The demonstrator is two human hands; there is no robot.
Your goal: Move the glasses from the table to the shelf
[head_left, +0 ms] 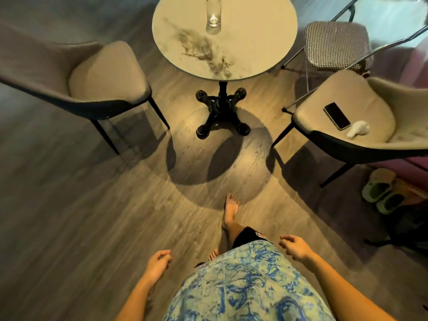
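Stood upright near the far edge of the round table (273, 31), a tall clear glass (213, 15), seemingly empty; left hand (157, 265) and right hand (295, 249) loosely curled, holding nothing.

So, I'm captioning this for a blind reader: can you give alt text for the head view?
A tall clear glass stands on a round marble-look table, seen from above by a barefoot person whose empty left hand and right hand hang low. Chairs flank the table; a phone lies on the right chair.
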